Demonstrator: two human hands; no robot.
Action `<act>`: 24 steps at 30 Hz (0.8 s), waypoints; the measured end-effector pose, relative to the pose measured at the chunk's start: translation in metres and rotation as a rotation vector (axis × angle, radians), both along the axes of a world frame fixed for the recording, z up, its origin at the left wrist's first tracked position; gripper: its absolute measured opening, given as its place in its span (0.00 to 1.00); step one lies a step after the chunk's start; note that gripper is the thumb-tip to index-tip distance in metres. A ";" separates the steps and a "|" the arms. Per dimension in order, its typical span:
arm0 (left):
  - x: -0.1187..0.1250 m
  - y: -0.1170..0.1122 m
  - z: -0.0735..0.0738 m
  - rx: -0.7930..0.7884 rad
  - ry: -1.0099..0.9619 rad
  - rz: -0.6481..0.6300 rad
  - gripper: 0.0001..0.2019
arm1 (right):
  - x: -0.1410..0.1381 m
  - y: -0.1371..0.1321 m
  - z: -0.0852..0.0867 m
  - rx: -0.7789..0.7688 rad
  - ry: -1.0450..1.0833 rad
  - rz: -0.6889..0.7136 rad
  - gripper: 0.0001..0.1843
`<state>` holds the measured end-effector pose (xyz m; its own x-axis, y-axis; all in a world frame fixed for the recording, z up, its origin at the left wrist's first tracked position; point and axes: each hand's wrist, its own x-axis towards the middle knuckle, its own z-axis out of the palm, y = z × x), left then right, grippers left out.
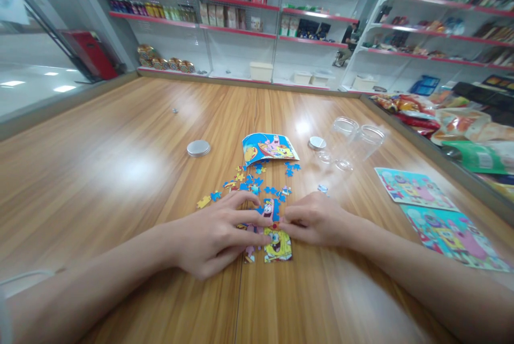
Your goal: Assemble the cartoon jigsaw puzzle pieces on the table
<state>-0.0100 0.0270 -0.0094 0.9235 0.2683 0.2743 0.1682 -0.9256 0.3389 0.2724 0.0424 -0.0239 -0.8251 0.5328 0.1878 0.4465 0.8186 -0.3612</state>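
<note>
A partly joined jigsaw puzzle (278,246) lies on the wooden table, with a yellow cartoon face at its front and a pink one behind. My left hand (219,229) rests over its left side, palm down, fingers stretched out and spread, covering part of the picture. At the right edge my right hand (315,218) is closed in a pinch on a small puzzle piece (275,225), mostly hidden by the fingertips. Behind the hands are several loose puzzle pieces (249,182), mainly blue and yellow. A curved picture card (271,148) of cartoon figures stands beyond them.
A silver lid (198,147) lies left of the card and another lid (317,143) to its right. Clear jars (367,140) lie near the second lid. Two printed sheets (417,189) lie at the right. Packaged goods (466,124) border the table; store shelves (241,28) stand behind.
</note>
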 end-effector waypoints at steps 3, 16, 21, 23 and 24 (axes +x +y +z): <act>0.000 -0.001 0.000 0.000 0.012 0.005 0.24 | 0.001 0.000 0.001 -0.042 -0.001 -0.006 0.15; 0.003 -0.002 -0.003 -0.001 -0.029 0.022 0.26 | 0.001 -0.008 0.008 -0.035 -0.097 0.058 0.09; 0.003 -0.004 -0.003 -0.011 0.003 0.032 0.27 | 0.000 -0.010 0.008 -0.053 -0.089 0.106 0.07; 0.003 -0.004 -0.003 -0.013 -0.001 0.034 0.27 | 0.000 -0.010 0.008 -0.062 -0.073 0.113 0.06; 0.003 -0.003 -0.003 -0.012 -0.007 0.034 0.27 | 0.000 -0.010 0.009 -0.068 -0.066 0.119 0.05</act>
<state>-0.0067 0.0236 -0.0125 0.9118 0.3030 0.2772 0.1973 -0.9152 0.3515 0.2721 0.0327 -0.0152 -0.8925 0.4404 0.0976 0.3728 0.8419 -0.3903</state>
